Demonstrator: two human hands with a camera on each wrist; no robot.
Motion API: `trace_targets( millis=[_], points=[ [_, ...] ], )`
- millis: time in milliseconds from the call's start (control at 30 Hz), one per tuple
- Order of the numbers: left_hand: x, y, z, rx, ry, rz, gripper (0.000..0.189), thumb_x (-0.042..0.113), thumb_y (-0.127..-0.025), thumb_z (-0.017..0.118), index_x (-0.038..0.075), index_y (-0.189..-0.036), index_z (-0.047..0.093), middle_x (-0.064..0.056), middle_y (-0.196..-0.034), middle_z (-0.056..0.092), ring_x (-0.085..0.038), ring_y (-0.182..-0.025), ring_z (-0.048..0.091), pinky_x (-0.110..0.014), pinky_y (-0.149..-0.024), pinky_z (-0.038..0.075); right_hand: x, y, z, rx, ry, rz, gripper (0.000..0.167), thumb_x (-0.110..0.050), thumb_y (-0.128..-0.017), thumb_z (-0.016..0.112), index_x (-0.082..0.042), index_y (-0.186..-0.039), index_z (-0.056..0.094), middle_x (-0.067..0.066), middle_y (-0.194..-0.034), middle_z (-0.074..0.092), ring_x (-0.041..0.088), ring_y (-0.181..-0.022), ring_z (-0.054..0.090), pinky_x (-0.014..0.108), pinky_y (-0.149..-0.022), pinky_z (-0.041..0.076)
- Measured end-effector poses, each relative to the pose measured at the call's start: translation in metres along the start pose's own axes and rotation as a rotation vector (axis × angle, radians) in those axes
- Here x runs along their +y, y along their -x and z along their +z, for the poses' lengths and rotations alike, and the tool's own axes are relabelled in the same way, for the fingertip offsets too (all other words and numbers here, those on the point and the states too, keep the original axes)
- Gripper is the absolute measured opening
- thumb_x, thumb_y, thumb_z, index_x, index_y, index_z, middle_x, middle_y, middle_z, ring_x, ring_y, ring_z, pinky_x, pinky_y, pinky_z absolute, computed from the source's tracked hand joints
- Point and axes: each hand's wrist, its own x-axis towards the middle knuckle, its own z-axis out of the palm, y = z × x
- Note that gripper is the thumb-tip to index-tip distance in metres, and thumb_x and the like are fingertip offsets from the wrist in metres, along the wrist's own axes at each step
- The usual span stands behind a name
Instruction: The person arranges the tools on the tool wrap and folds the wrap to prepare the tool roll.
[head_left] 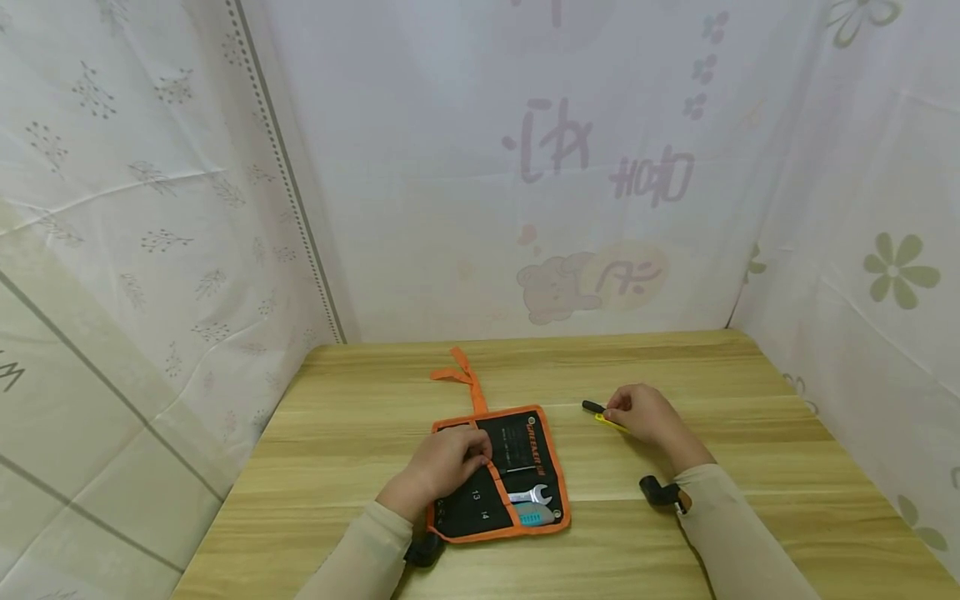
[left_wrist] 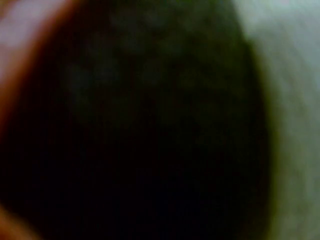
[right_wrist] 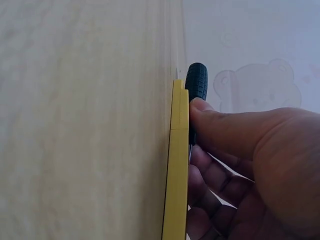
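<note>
My right hand (head_left: 647, 414) pinches a screwdriver (right_wrist: 197, 82) by its black ribbed handle, thumb on the near side. Alongside the handle, at the tabletop, lies a long flat yellow strip (right_wrist: 177, 160) with layered ends, like a folding ruler. To the left, a black tool pouch (head_left: 491, 423) with orange trim lies spread on the table. My left hand (head_left: 447, 461) rests over it, its curled fingers and thumb pinching the orange pocket edge. A wrench (head_left: 536, 495) and a teal-handled knife (head_left: 534, 514) stick out of the pocket. The left wrist view is dark and blurred.
Orange tie straps (head_left: 471, 379) run from the pouch toward the back of the wooden table (head_left: 360, 400). Printed curtains (head_left: 420, 208) enclose the back and both sides. A black wrist camera (head_left: 660, 493) sits by the right cuff.
</note>
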Motion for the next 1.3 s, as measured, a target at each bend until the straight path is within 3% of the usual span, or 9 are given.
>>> trace_targets(
  millis=[367,767,967,1167,1300],
  points=[
    [-0.001,0.0,0.001,0.003,0.003,0.004,0.013,0.024,-0.099,0.076,0.03,-0.093,0.067,0.018,-0.085,0.057,-0.002,-0.073,0.052,-0.027,-0.066,0.048,-0.003,0.001,-0.002,-0.028,-0.007,-0.01,0.009,-0.017,-0.103,0.07,-0.013,-0.096,0.072,0.001,-0.091,0.067,0.02,-0.082,0.058,0.04,-0.075,0.048],
    [0.001,0.001,0.002,0.009,-0.024,0.015,0.011,0.024,-0.1,0.075,0.028,-0.094,0.066,0.017,-0.086,0.056,-0.002,-0.073,0.051,-0.026,-0.065,0.047,-0.011,0.002,-0.004,0.035,-0.038,-0.038,0.007,-0.017,-0.103,0.07,-0.013,-0.098,0.072,0.0,-0.085,0.066,0.02,-0.075,0.056,0.037,-0.068,0.046],
    [0.002,0.001,0.002,0.014,-0.017,0.015,0.014,0.023,-0.1,0.075,0.029,-0.093,0.064,0.017,-0.085,0.055,-0.003,-0.072,0.05,-0.025,-0.064,0.047,-0.016,0.004,-0.006,0.066,-0.043,-0.022,0.006,-0.016,-0.102,0.071,-0.012,-0.103,0.075,0.0,-0.09,0.069,0.02,-0.08,0.06,0.04,-0.072,0.049],
    [0.002,0.001,0.002,0.017,-0.008,0.02,0.014,0.023,-0.099,0.076,0.029,-0.094,0.064,0.017,-0.086,0.055,-0.003,-0.073,0.05,-0.026,-0.065,0.047,-0.018,0.004,-0.006,0.06,-0.038,-0.031,0.016,-0.012,-0.103,0.069,-0.008,-0.117,0.076,0.003,-0.102,0.073,0.023,-0.095,0.066,0.046,-0.082,0.054],
    [0.002,0.002,0.003,0.028,-0.011,0.024,0.015,0.024,-0.1,0.075,0.029,-0.093,0.063,0.017,-0.087,0.056,-0.003,-0.074,0.05,-0.026,-0.066,0.047,-0.021,0.004,-0.006,0.047,-0.051,-0.025,0.018,-0.01,-0.103,0.068,-0.007,-0.119,0.076,0.005,-0.106,0.074,0.022,-0.093,0.067,0.043,-0.079,0.054]
  ],
)
